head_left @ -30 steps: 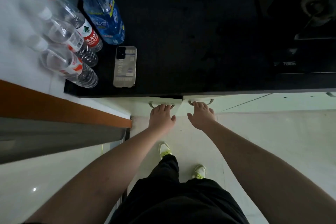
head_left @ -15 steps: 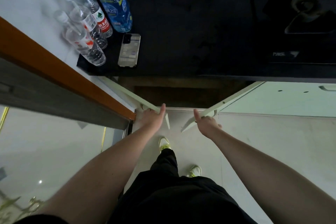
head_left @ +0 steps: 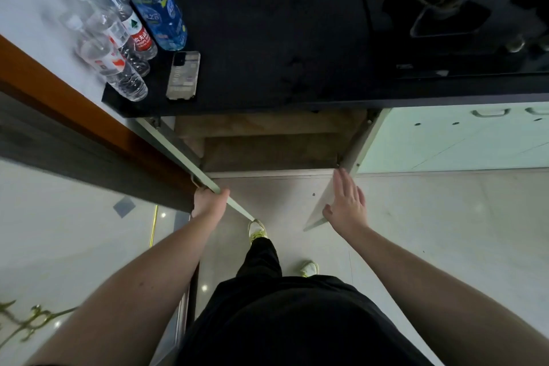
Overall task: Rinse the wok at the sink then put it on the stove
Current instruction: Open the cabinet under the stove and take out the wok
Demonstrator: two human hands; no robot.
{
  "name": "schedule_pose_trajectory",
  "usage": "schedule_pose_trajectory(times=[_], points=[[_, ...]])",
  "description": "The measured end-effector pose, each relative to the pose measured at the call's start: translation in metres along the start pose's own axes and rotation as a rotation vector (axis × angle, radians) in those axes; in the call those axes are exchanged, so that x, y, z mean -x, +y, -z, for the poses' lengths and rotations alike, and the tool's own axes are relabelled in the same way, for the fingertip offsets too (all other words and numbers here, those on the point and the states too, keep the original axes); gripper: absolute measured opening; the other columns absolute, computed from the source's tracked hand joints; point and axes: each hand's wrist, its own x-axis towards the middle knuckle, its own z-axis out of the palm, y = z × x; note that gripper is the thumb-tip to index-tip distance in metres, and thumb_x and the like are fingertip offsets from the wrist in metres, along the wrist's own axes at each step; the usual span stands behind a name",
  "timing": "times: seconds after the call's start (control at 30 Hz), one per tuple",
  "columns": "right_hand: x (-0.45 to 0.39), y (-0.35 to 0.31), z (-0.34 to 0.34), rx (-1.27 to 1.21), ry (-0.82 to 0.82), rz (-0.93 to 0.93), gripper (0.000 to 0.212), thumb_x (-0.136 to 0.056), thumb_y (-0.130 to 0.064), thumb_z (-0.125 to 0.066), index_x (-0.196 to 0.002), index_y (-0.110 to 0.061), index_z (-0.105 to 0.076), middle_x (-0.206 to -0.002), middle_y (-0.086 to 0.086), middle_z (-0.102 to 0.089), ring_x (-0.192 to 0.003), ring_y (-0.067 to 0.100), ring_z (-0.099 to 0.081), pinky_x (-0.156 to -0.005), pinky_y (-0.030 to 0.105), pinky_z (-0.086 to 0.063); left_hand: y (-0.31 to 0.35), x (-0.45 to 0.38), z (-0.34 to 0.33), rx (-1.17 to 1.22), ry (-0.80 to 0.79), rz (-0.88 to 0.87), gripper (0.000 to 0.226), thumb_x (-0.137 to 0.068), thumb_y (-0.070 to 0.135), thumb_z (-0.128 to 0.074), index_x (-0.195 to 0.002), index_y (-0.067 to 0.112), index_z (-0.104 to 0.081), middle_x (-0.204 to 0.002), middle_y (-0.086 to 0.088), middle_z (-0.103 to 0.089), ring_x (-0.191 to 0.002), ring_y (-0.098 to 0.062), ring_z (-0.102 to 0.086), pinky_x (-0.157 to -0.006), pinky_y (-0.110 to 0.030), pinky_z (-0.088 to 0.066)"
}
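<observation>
No wok or sink shows in this view. The stove (head_left: 439, 12) sits dark at the top right of the black countertop (head_left: 267, 47), with one burner visible. Below the counter, two pale cabinet doors stand swung wide. My left hand (head_left: 208, 202) grips the top edge of the left door (head_left: 175, 154). My right hand (head_left: 347, 205) rests flat with fingers spread against the right door (head_left: 353, 151). The cabinet interior (head_left: 267, 145) shows bare brown shelves; its depths are hidden under the counter.
Several water bottles (head_left: 118, 36) and a phone (head_left: 183, 76) stand at the counter's left end. A wooden door frame (head_left: 74, 104) runs along the left. More pale cabinet fronts (head_left: 463, 137) lie to the right. My legs and shoes stand on the tiled floor (head_left: 430, 232).
Both cabinet doors went from closed to fully swung open, pulled by my hands. My right hand let go of its handle and now lies flat on the door.
</observation>
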Motion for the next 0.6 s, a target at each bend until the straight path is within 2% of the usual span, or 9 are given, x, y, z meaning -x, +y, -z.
schedule_pose_trajectory(times=[0.1, 0.2, 0.27, 0.37, 0.43, 0.53, 0.6], points=[[0.006, 0.021, -0.001, 0.368, -0.12, 0.234, 0.059, -0.095, -0.02, -0.041, -0.152, -0.014, -0.023, -0.161, 0.001, -0.01, -0.149, 0.02, 0.002, -0.119, 0.037, 0.004, 0.002, 0.018, 0.004, -0.02, 0.065, -0.071, 0.061, -0.087, 0.044, -0.05, -0.132, 0.004, -0.047, -0.131, -0.012, -0.048, -0.109, -0.031, -0.054, -0.09, -0.046, -0.048], [0.017, 0.051, -0.004, 0.582, -0.167, 0.239, 0.053, -0.097, -0.023, -0.035, -0.148, -0.01, -0.031, -0.158, 0.006, -0.02, -0.148, 0.024, -0.006, -0.12, 0.04, 0.005, 0.003, 0.025, 0.006, 0.01, 0.084, -0.103, 0.069, -0.092, 0.037, -0.052, -0.15, 0.014, -0.021, -0.146, -0.013, -0.035, -0.12, -0.035, -0.049, -0.087, -0.046, -0.045], [0.023, 0.07, -0.001, 0.675, -0.177, 0.218, 0.053, -0.097, -0.025, -0.03, -0.147, -0.008, -0.033, -0.157, 0.009, -0.022, -0.147, 0.027, -0.008, -0.12, 0.041, 0.004, 0.003, 0.025, 0.01, 0.038, 0.067, -0.079, 0.075, -0.093, 0.035, -0.053, -0.153, 0.021, -0.011, -0.143, -0.015, -0.041, -0.118, -0.037, -0.052, -0.082, -0.043, -0.045], [0.03, 0.094, 0.001, 0.754, -0.201, 0.134, 0.054, -0.096, -0.027, -0.027, -0.145, -0.007, -0.035, -0.153, 0.011, -0.028, -0.144, 0.029, -0.013, -0.12, 0.04, 0.001, 0.003, 0.021, 0.013, 0.019, 0.042, -0.054, 0.075, -0.092, 0.032, -0.055, -0.152, 0.016, -0.013, -0.136, -0.018, -0.048, -0.111, -0.038, -0.056, -0.079, -0.043, -0.049], [0.03, 0.105, 0.005, 0.76, -0.23, 0.054, 0.055, -0.095, -0.027, -0.028, -0.144, -0.006, -0.036, -0.151, 0.011, -0.032, -0.143, 0.028, -0.016, -0.119, 0.039, 0.0, 0.001, 0.02, 0.015, 0.015, 0.054, -0.024, 0.073, -0.093, 0.027, -0.055, -0.151, 0.013, -0.013, -0.134, -0.02, -0.05, -0.109, -0.039, -0.058, -0.079, -0.045, -0.051], [0.028, 0.112, 0.015, 0.707, -0.28, -0.1, 0.058, -0.093, -0.025, -0.035, -0.146, -0.003, -0.032, -0.152, 0.013, -0.03, -0.143, 0.028, -0.016, -0.12, 0.037, -0.002, -0.009, 0.022, 0.018, -0.036, 0.065, -0.002, 0.074, -0.093, 0.02, -0.054, -0.152, 0.011, -0.01, -0.127, -0.023, -0.055, -0.103, -0.041, -0.059, -0.069, -0.042, -0.048], [0.026, 0.112, 0.017, 0.703, -0.283, -0.123, 0.057, -0.092, -0.024, -0.035, -0.145, -0.004, -0.034, -0.15, 0.014, -0.032, -0.141, 0.028, -0.02, -0.119, 0.037, -0.007, -0.016, 0.023, 0.024, -0.074, 0.067, 0.004, 0.078, -0.094, 0.02, -0.053, -0.154, 0.015, -0.004, -0.12, -0.024, -0.058, -0.096, -0.04, -0.061, -0.064, -0.041, -0.045]])
